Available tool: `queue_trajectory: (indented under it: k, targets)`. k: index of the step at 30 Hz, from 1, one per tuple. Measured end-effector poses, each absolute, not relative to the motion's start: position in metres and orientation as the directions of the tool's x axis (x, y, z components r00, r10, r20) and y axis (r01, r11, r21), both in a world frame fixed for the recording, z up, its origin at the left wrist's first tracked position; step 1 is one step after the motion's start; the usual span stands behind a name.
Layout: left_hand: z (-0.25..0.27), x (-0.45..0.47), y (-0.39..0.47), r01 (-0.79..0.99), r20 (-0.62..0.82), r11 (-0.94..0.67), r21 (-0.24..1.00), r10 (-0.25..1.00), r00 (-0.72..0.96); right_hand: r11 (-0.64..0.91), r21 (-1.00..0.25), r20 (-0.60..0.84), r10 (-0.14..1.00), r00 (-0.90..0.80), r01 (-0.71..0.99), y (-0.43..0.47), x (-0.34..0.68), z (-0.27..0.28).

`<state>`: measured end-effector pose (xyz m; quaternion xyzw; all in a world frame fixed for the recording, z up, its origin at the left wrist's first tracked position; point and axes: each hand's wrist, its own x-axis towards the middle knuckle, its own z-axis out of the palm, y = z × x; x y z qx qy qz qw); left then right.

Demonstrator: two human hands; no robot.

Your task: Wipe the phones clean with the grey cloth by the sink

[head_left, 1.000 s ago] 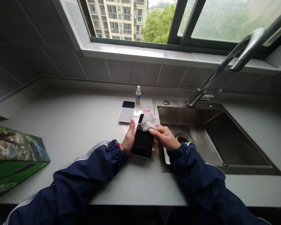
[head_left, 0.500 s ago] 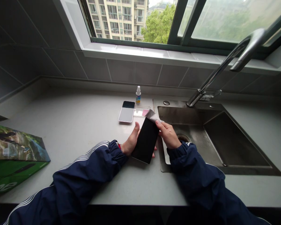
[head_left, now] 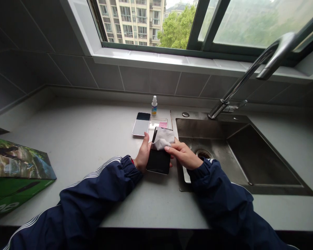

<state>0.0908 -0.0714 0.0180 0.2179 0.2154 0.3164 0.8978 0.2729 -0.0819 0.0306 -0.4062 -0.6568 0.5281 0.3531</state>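
A dark-screened phone rests in my left hand, the thumb along its left edge and fingertips showing past its right edge. My right hand is closed on a light grey cloth, which lies over the upper part of the screen. Just beyond, a second phone lies flat on the counter. Beside it is a clear phone case with a pink patch in it. Behind them stands a small white spray bottle with a blue and yellow label.
On the right, a steel sink is set into the pale counter, with a chrome faucet arching over it. A green printed box stands at the left. The window sill runs along the back.
My right hand has brought the cloth from the phone's upper right corner down and left across its screen. The phone has turned more upright in my left hand.
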Motion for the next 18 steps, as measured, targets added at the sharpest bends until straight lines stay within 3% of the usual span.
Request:
queue_trajectory:
  k: [8,14,18]
  targets:
    - [0.0141,0.0911,-0.0703,-0.503,-0.173,0.679,0.534,0.671,0.721,0.319,-0.835,0.271,0.948,-0.169,0.449,-0.0812,0.2799,0.0259]
    - [0.0118,0.0923,-0.0724,-0.494,-0.157,0.664,0.562,0.671,0.724,0.375,-0.638,0.371,0.915,-0.158,0.673,-0.0846,0.2809,0.0284]
    - [0.0112,0.0931,-0.0736,-0.481,-0.126,0.651,0.588,0.661,0.740,0.417,-0.566,0.439,0.883,-0.168,0.711,-0.0854,0.2794,0.0279]
